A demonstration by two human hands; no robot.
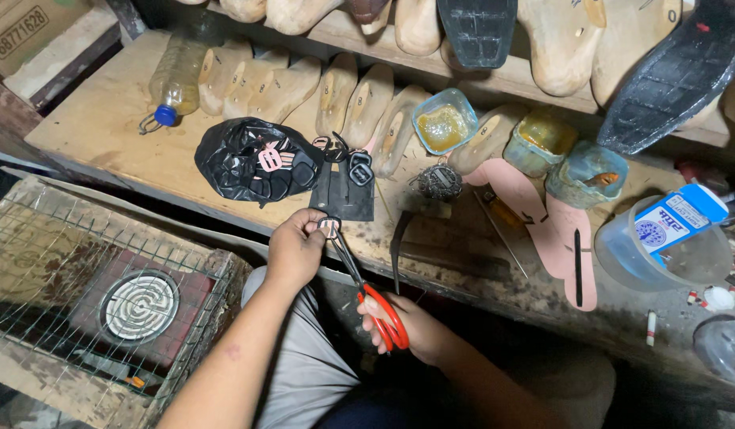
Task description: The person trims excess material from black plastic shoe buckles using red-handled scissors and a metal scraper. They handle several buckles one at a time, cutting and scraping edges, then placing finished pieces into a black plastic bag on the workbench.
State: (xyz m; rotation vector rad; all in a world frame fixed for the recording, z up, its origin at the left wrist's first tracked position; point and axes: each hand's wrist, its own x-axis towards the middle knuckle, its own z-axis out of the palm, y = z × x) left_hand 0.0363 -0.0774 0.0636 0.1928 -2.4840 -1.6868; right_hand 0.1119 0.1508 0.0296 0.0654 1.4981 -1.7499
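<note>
Left hand (297, 248) pinches small pink buckle piece (329, 228) at fingertips, just at front edge of workbench (105, 127). Right hand (403, 327), below bench edge, grips red-handled scissors (367, 282); blades reach up to pinched piece. Step in hand, by judgement: trimming buckle piece. Next move calls for steady pinch, blades closing exactly on excess. Farther onto bench: black leather scrap (341, 199), black plastic bag (256, 159) with pink buckles; wooden shoe lasts (336, 95) along back.
</note>
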